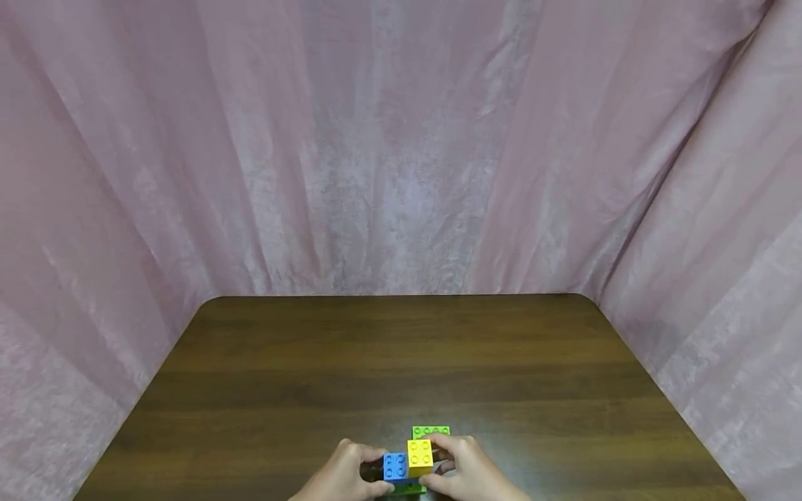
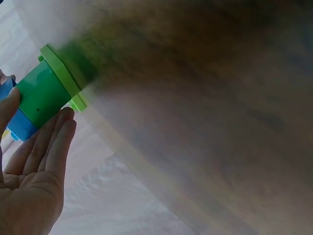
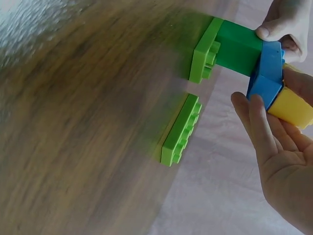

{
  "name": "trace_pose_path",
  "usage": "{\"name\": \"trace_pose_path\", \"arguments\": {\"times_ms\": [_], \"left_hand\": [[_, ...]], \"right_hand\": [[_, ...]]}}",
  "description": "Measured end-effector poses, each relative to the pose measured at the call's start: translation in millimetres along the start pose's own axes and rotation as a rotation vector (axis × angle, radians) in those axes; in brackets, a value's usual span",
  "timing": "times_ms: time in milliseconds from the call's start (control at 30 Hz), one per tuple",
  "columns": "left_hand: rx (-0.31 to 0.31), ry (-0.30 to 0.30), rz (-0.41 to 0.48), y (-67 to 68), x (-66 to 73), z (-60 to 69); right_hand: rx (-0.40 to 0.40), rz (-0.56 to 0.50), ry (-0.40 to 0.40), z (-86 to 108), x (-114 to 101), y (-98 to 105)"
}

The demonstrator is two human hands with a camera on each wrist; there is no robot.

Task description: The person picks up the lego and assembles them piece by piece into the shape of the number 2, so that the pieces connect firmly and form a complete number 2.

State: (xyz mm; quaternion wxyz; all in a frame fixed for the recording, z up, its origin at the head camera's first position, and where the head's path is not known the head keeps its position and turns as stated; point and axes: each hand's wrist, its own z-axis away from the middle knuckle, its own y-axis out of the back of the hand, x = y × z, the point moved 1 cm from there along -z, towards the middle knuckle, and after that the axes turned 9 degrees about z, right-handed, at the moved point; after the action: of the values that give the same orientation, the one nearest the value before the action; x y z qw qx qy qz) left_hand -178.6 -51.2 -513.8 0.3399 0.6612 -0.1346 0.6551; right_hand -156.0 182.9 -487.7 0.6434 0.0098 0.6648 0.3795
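Note:
A stack stands near the table's front edge: a light green brick (image 3: 203, 56) at the bottom, a dark green block (image 3: 238, 46) on it, then a blue brick (image 3: 266, 73), with a yellow block (image 1: 420, 457) on top at the right end. My left hand (image 1: 347, 473) holds the stack's left side, thumb and fingertips at the blue brick (image 1: 395, 466) and the dark green block (image 2: 44, 93). My right hand (image 1: 466, 473) pinches the yellow block between thumb and index finger; in the right wrist view its other fingertips touch the blue brick.
A separate light green brick (image 3: 181, 132) with a row of studs lies on the wooden table (image 1: 401, 362), just behind the stack. Pink curtains (image 1: 401, 153) hang behind the table and along its sides.

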Motion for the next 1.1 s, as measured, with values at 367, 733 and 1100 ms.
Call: {"name": "trace_pose_path", "arguments": {"times_ms": [367, 733, 1100], "left_hand": [[0.006, -0.002, -0.018, -2.5, 3.7, -0.3], [0.021, -0.027, -0.019, -4.2, 2.7, 1.5], [0.02, -0.007, 0.028, -0.4, 0.9, 2.5]], "right_hand": [[0.0, -0.154, 0.009, 6.3, 4, -2], [0.047, -0.298, -0.029, 7.0, 11, -10], [0.065, -0.191, -0.015, 10.3, 8, -6]]}}
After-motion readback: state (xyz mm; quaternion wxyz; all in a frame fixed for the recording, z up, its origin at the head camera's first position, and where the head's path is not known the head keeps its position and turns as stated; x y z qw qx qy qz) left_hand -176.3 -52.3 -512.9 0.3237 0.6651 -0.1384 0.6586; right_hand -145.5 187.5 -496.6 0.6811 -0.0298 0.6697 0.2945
